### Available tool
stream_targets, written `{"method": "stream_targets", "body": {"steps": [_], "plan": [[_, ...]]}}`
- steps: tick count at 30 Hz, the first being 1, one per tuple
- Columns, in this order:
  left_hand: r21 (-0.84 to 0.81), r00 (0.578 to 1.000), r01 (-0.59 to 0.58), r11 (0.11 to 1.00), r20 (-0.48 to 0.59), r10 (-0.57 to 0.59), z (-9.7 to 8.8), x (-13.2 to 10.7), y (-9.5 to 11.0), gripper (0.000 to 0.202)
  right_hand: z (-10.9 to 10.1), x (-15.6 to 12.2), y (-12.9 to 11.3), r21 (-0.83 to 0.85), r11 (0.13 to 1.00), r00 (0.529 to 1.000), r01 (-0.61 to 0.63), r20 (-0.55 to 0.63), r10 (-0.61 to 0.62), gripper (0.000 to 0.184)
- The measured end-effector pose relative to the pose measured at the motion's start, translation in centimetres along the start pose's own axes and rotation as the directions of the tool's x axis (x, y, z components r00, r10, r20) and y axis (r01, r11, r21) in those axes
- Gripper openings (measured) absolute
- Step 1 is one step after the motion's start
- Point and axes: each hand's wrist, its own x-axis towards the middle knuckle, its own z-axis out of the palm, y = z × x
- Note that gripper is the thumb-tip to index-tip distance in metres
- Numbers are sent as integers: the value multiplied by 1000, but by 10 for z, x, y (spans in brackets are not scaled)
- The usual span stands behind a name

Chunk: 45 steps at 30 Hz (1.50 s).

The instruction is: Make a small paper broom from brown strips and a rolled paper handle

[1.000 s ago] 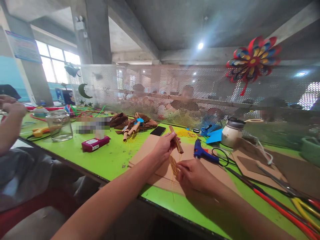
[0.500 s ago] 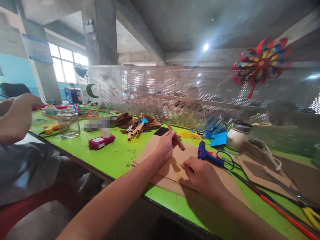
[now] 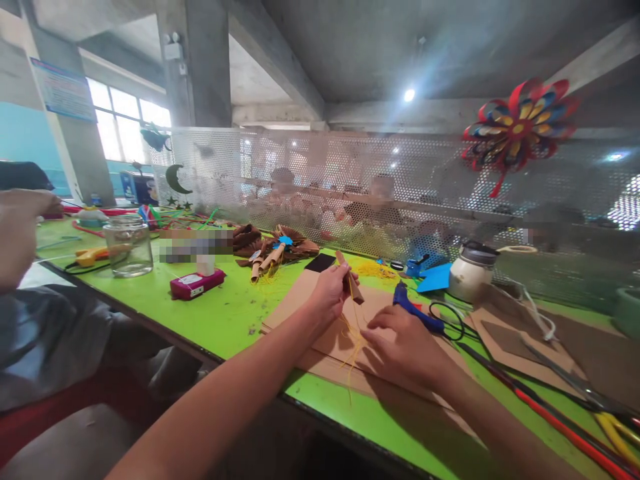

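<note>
My left hand (image 3: 333, 288) is closed around a narrow rolled piece of brown paper (image 3: 355, 291), which slants down to the right. Yellow strings (image 3: 356, 341) hang from about its lower end and spread over the brown sheets below. Just right of these strands is my right hand (image 3: 400, 340), its fingers curved and apart, with the thumb tip close to the strings. I see nothing plainly gripped in it. Beneath both hands lies a stack of brown paper sheets (image 3: 295, 307). A blue glue gun (image 3: 417, 310) rests beyond my right hand.
On the green table (image 3: 240, 293) are a glass jar (image 3: 129, 250), a magenta pack (image 3: 197, 285), brown paper figures (image 3: 273, 257), a white jar (image 3: 470, 273) and scissors (image 3: 590, 393). A perforated screen (image 3: 320, 173) stands behind. Another person's arm (image 3: 23, 233) is at left.
The view has shifted slightly. The brown paper roll has tilted a little more steeply, and a yellow strand now shows along it. My right hand's fingers have opened somewhat beside the strings.
</note>
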Motion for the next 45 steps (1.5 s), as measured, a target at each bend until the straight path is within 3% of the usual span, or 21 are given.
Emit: {"method": "stream_targets", "body": {"steps": [4, 12, 16, 20, 25, 38, 45], "plan": [[33, 999, -19, 999, 41, 18, 5, -9, 0, 15, -9, 4, -1, 212, 975, 976, -62, -191, 103, 20], [143, 981, -91, 986, 180, 65, 11, -20, -6, 13, -1, 4, -7, 356, 927, 932, -120, -280, 228, 26], [186, 970, -123, 975, 229, 79, 15, -26, -7, 13, 6, 8, -6, 440, 876, 909, -198, -251, 332, 40], [139, 960, -77, 987, 278, 36, 16, -26, -9, 13, 8, 8, -6, 498, 845, 925, -195, -192, 327, 31], [85, 944, -16, 996, 331, -13, 11, -21, -10, 16, 7, 7, -6, 497, 853, 934, -159, -205, 294, 22], [93, 922, 134, 987, 352, -158, 12, -28, 1, 5, 11, 8, 9, 576, 799, 915, -171, -209, 346, 21], [102, 938, 148, 984, 301, -172, 10, -23, -1, 7, 7, 6, 1, 618, 769, 927, -167, -167, 336, 20]]}}
